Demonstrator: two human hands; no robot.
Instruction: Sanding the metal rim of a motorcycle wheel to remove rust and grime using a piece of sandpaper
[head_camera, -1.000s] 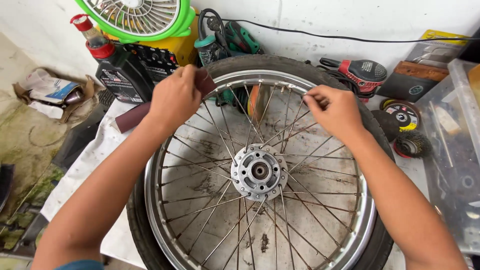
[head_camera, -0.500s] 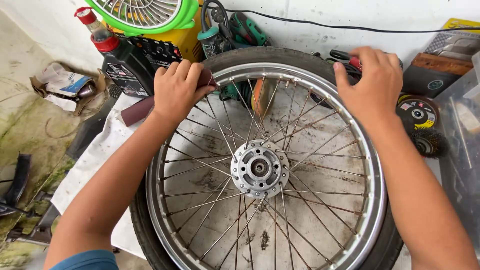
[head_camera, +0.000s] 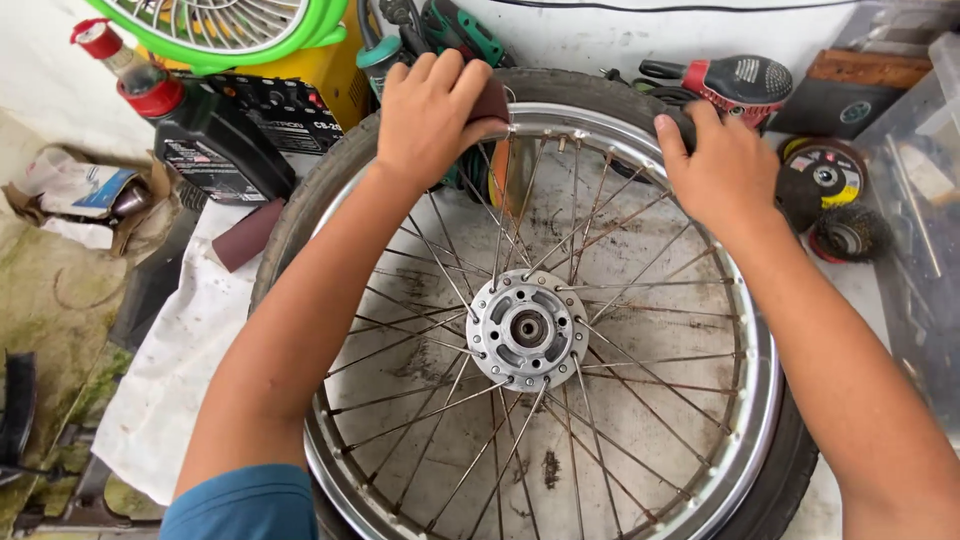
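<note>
Left hand (head_camera: 432, 118) closed on brown sanding piece (head_camera: 490, 100), pressed to far rim of spoked wheel (head_camera: 530, 330). Right hand (head_camera: 722, 172) gripping tyre at far right edge. Wheel flat on white cloth (head_camera: 180, 380).

I see a spoked wheel (head_camera: 525, 330) lying flat on the white cloth (head_camera: 170, 400), chrome rim inside a black tyre, silver hub at centre. A dark reddish sanding block (head_camera: 490, 100) sits pressed on the rim's far edge.

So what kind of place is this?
Probably a home workshop or repair spot. A spoked wheel with its tyre lies flat on a cloth, and there's a red power tool, a wire brush wheel and a black oil bottle nearby.
</note>
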